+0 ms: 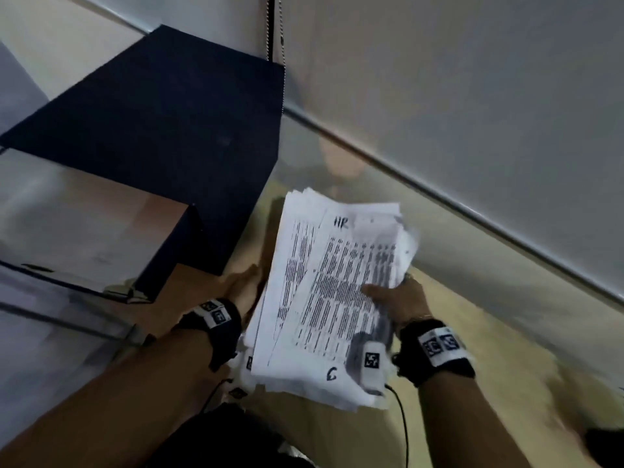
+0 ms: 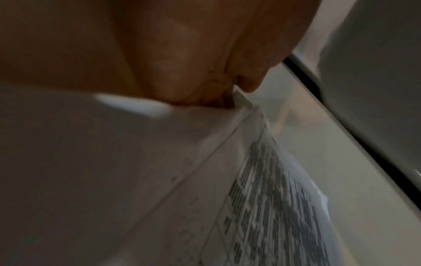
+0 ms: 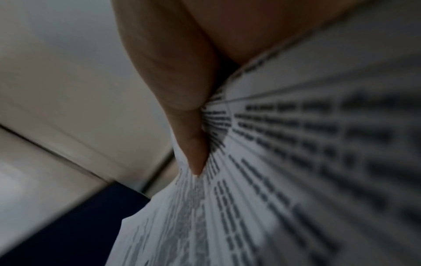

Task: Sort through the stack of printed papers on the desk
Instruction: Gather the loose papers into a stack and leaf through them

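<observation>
A thick stack of printed papers [image 1: 324,292] is held between both hands above the tan desk [image 1: 472,349]. Its top sheet carries tables of black text, a handwritten "HR" at the far end and a "C" near me. My right hand [image 1: 395,297] grips the stack's right edge, thumb on top, fingers underneath. My left hand [image 1: 246,285] holds the left edge and is mostly hidden behind the sheets. In the left wrist view the papers [image 2: 262,198] lie against my palm [image 2: 159,59]. In the right wrist view my thumb [image 3: 189,136] presses on the printed sheet [image 3: 296,162].
A dark navy box [image 1: 162,130] stands on the desk at the left, close to the stack. A grey wall with a metal rail [image 1: 439,197] runs along the desk's far side. A bead chain [image 1: 270,28] hangs by the wall.
</observation>
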